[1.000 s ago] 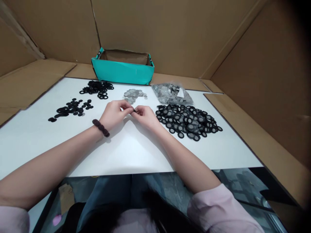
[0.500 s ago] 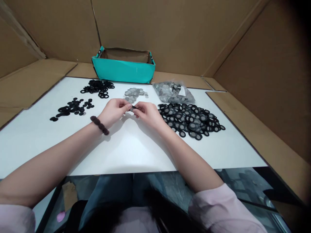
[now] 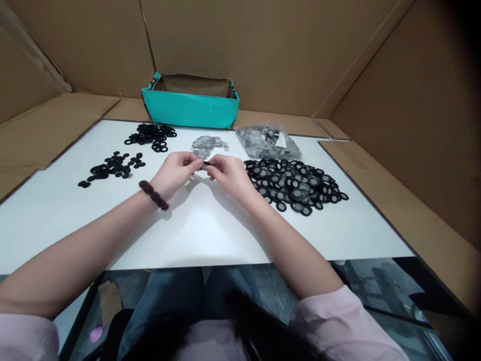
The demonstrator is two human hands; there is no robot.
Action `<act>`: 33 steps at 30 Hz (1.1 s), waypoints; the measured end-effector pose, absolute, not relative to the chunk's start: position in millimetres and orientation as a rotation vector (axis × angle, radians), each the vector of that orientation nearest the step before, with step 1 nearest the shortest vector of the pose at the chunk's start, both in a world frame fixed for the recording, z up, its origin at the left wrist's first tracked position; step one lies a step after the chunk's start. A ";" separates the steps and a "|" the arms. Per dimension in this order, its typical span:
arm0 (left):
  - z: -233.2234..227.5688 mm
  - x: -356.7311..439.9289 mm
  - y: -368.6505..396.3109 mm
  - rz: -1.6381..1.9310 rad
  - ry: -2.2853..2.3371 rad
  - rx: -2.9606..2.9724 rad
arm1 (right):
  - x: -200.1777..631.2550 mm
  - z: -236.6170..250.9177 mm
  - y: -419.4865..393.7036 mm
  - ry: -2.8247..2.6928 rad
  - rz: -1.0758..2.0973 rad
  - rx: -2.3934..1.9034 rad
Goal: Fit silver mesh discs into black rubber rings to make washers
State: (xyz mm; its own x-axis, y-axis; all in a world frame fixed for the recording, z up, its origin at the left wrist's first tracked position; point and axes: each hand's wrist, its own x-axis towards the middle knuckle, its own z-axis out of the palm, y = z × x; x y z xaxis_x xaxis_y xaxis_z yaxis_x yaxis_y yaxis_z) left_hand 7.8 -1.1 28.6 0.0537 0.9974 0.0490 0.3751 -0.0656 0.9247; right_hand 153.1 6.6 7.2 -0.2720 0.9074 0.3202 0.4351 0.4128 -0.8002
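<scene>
My left hand (image 3: 179, 169) and my right hand (image 3: 228, 172) meet over the middle of the white table, fingertips pinched together on one small black ring (image 3: 205, 164). The fingers cover most of it, and a bit of grey shows at its lower side. Just behind my hands lies a pile of grey discs (image 3: 208, 142). To the right of my right hand spreads a big heap of black rings with grey centres (image 3: 296, 186). Left of my left hand are small black discs (image 3: 112, 166), with open black rings (image 3: 150, 134) farther back.
A clear plastic bag of grey discs (image 3: 267, 142) lies behind the right heap. At the back stands a teal box (image 3: 191, 109) with an open top. Cardboard walls (image 3: 240, 50) surround the white table (image 3: 180, 245) on the back and sides.
Both hands stay in the same place, still pinching the ring, which has tilted slightly between the fingertips. The piles look the same.
</scene>
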 end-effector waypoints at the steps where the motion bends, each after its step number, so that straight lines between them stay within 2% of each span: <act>1: 28.5 7.7 -1.1 1.007 1.412 1.539 | 153.5 6.6 7.3 -1.857 0.783 -1.150; 6: 28.5 7.8 -1.9 0.993 1.398 1.505 | 153.8 3.8 10.5 -1.817 0.872 -1.173; 14: 25.4 10.4 -1.8 1.039 1.496 1.627 | 152.0 11.7 6.0 -1.895 0.699 -1.260; 22: 26.8 12.6 -3.5 1.060 1.547 1.754 | 151.1 14.0 3.2 -1.907 0.686 -1.312; 26: 23.9 11.5 -2.0 1.009 1.508 1.712 | 150.5 8.7 6.5 -1.798 0.832 -1.297; 33: 16.5 12.0 -1.0 1.067 1.468 1.605 | 146.4 9.9 7.5 -1.361 1.340 -1.250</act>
State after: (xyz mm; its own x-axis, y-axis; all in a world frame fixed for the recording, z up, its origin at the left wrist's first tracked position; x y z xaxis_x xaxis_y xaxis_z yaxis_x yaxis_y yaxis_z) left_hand 12.0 -1.0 16.5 0.0166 0.9936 0.1121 0.4136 -0.1089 0.9039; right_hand 146.4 7.5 9.9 -0.1574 0.9843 -0.0798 0.0958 -0.0652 -0.9933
